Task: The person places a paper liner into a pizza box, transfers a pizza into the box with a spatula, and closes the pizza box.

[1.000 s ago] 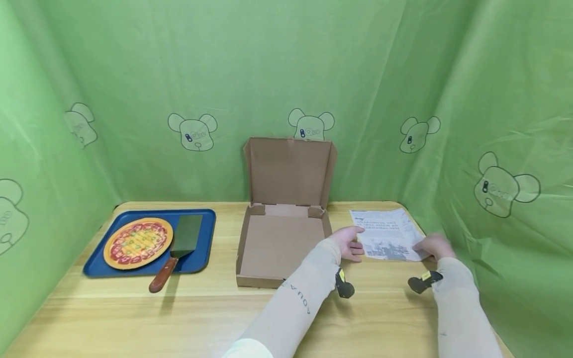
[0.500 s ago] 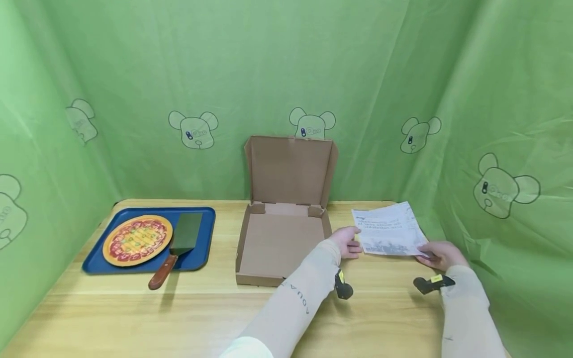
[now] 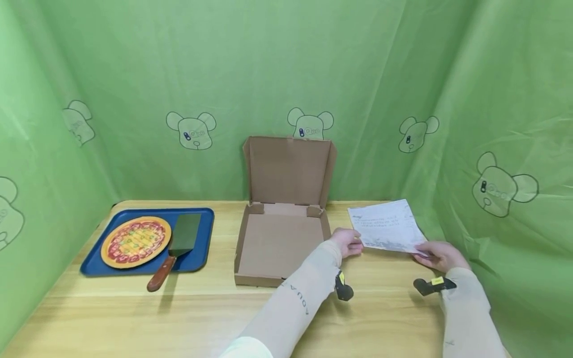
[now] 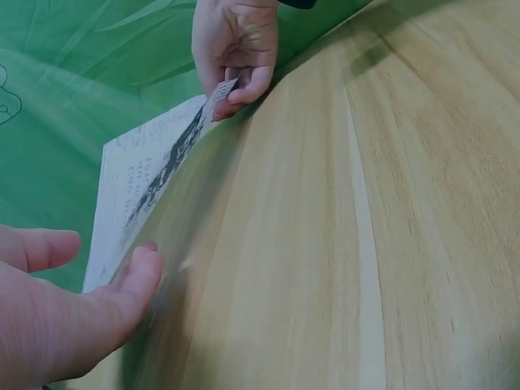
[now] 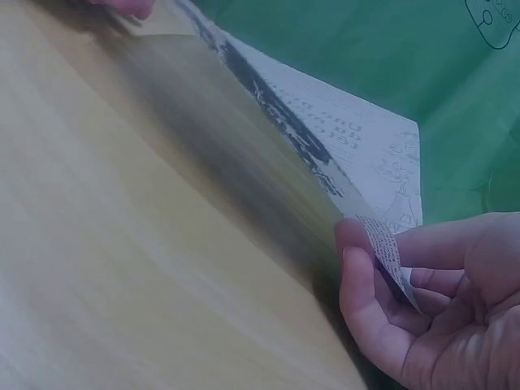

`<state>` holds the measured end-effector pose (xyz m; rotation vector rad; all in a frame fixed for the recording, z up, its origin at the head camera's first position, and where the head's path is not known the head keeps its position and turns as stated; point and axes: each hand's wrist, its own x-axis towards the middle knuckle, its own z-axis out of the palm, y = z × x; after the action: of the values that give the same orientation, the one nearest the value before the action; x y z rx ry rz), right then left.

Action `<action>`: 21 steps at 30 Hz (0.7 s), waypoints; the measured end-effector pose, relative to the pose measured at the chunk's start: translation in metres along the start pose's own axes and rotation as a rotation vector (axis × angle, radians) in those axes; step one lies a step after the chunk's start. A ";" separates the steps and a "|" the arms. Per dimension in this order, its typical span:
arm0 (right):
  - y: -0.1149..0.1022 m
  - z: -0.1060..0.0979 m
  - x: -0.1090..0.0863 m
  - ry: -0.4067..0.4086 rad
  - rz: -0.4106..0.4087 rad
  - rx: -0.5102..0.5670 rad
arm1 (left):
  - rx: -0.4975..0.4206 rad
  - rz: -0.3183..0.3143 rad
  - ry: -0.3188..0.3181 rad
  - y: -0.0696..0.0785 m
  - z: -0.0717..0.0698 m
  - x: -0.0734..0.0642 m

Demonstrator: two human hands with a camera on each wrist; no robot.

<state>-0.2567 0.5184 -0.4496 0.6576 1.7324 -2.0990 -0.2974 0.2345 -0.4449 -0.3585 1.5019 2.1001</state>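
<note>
A printed sheet of paper (image 3: pixel 387 226) slants up off the right part of the table, its near edge raised. My right hand (image 3: pixel 443 256) pinches its near right corner between thumb and fingers; in the right wrist view the corner (image 5: pixel 386 248) curls up in that grip. At the left edge is my left hand (image 3: pixel 346 242). In the left wrist view the left hand (image 4: pixel 73 317) has its thumb and fingers spread apart, with the paper's edge (image 4: pixel 101 272) between them. Beside this hand stands a cardboard pizza box (image 3: pixel 282 248) with its lid (image 3: pixel 286 171) raised.
On the left, a blue tray (image 3: pixel 203 248) holds a toy pizza (image 3: pixel 136 242). A pizza server (image 3: pixel 183 238) lies across the tray, its wooden handle (image 3: pixel 161 274) jutting over the near rim. Green cloth (image 3: pixel 250 74) surrounds the wooden table (image 3: pixel 179 328) at back and sides.
My right hand has taken hold of the near right corner and raised the sheet's near edge off the table. The left hand has stayed at the left edge, its fingers drawn slightly closer together.
</note>
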 end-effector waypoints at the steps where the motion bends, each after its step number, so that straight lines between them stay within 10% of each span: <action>1: 0.000 0.001 0.000 0.007 -0.004 -0.006 | -0.007 0.006 0.000 0.000 0.000 0.000; 21: -0.004 0.019 -0.021 -0.006 -0.155 -0.116 | 0.033 0.112 0.043 0.011 0.005 -0.015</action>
<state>-0.2439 0.4999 -0.4322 0.4981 1.9410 -2.0775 -0.2906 0.2329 -0.4271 -0.3156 1.6136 2.1627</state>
